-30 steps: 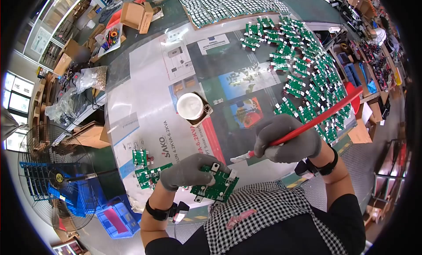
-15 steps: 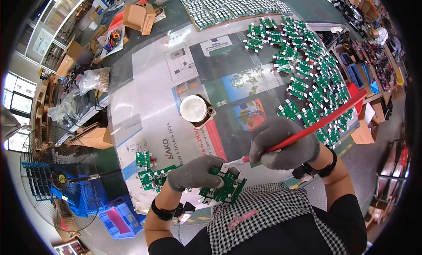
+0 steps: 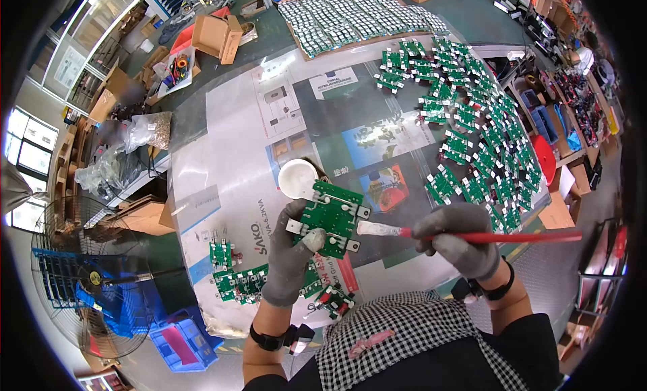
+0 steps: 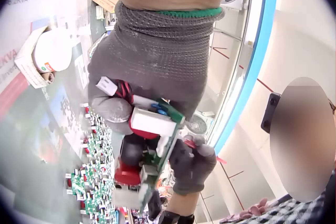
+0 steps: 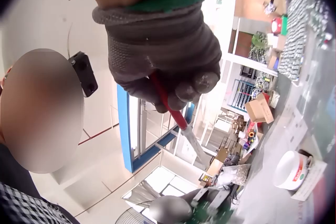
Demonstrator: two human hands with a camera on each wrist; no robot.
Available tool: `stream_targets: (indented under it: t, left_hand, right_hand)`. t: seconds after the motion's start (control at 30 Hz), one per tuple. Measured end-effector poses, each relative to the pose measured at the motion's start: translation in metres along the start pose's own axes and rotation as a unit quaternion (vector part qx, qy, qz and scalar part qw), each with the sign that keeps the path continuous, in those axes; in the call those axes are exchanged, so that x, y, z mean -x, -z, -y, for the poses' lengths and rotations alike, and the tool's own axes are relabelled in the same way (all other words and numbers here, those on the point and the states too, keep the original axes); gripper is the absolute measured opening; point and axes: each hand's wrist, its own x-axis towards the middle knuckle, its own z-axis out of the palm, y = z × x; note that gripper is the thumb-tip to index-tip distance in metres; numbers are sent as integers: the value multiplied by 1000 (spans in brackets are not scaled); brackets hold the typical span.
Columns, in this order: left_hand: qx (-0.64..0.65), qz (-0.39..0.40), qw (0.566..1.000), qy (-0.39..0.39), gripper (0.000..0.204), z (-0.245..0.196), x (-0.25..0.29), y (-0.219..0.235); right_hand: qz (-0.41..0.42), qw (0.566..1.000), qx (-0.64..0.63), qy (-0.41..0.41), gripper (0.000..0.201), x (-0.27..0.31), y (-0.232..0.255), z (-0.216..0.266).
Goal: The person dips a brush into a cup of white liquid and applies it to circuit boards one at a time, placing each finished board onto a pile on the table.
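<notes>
My gloved left hand [image 3: 286, 259] grips a green circuit board [image 3: 330, 219] by its left side, thumb over the face with the white-coated strips. The left wrist view shows red, black and white components [image 4: 152, 121] on the board's other side. In my gloved right hand [image 3: 455, 239] is a brush with a red handle [image 3: 526, 237]; its whitened bristles [image 3: 377, 229] point left, right at the board's edge. Just behind the board stands a white tub [image 3: 296, 178] of white paste, its lower right part hidden by the board.
More circuit boards lie at the front left [image 3: 246, 283] and spread over the table's right side [image 3: 482, 142]. A tray of packed boards [image 3: 357, 17] stands at the back. A fan [image 3: 91, 273] and blue crate [image 3: 182, 344] are left of the table.
The left hand has raised the board away from the apron towards the tub and turned it. The brush has swung from slanting to nearly level. Boards near the table's front edge have come into sight.
</notes>
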Motion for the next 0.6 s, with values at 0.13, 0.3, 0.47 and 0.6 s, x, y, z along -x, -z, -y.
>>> stream_targets:
  t: [0.13,0.3,0.47,0.6]
  left_hand:
    - [-12,-49,996,-78,55,8,-1,-21]
    - [0,-41,997,-72,55,11,2,-27]
    - [-24,-49,996,-69,56,13,4,-29]
    - [-26,-35,998,-54,57,15,4,-29]
  right_hand:
    - [24,987,98,124,22,9,-1,-11]
    - [-1,971,153,183,20,8,-2,-19]
    - [52,971,167,161,20,14,13,-12]
    - [41,976,148,158,18,16,9,-9]
